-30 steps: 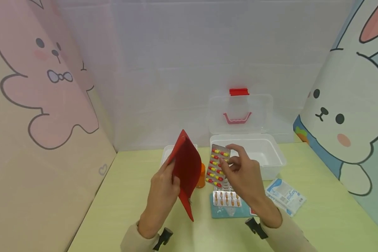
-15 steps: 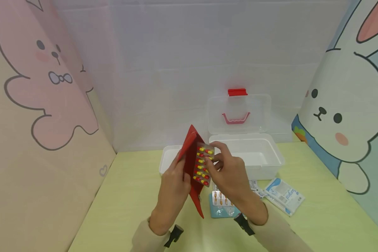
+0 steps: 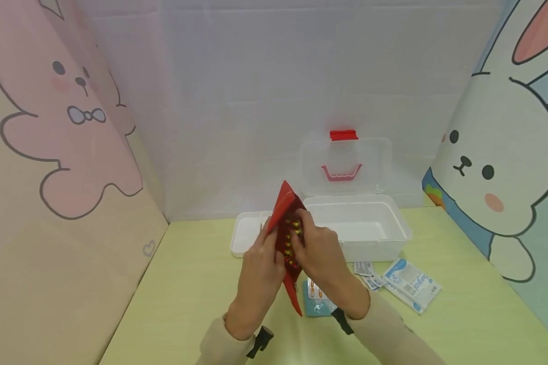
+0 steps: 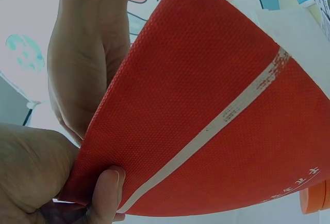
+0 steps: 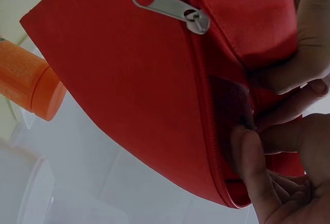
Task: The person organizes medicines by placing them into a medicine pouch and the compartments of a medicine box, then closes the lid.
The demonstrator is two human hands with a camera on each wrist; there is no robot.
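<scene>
A red zip pouch (image 3: 286, 213) is held upright above the table. My left hand (image 3: 268, 242) grips its left edge, thumb (image 4: 105, 190) pressed on the woven fabric (image 4: 216, 105). With its fingers at the pouch's opening, my right hand (image 3: 307, 234) pinches a blister pack of red-and-yellow capsules (image 3: 293, 237), which sits partly inside. In the right wrist view the pouch (image 5: 134, 90) and its zipper pull (image 5: 170, 6) fill the frame, and the right fingertips (image 5: 252, 162) press at the zip line; the pack is hidden there.
An open white box (image 3: 392, 238) with a clear lid (image 3: 347, 162) stands behind the hands, a shallow white tray (image 3: 244, 235) to its left. A teal packet (image 3: 317, 305), another blister pack (image 3: 314, 290), gauze sachets (image 3: 411, 284) and an orange bottle (image 5: 28, 79) lie nearby.
The right hand carried the capsule blister pack leftward from over the box to the pouch and slid it into the opening. The left hand moved the pouch slightly right.
</scene>
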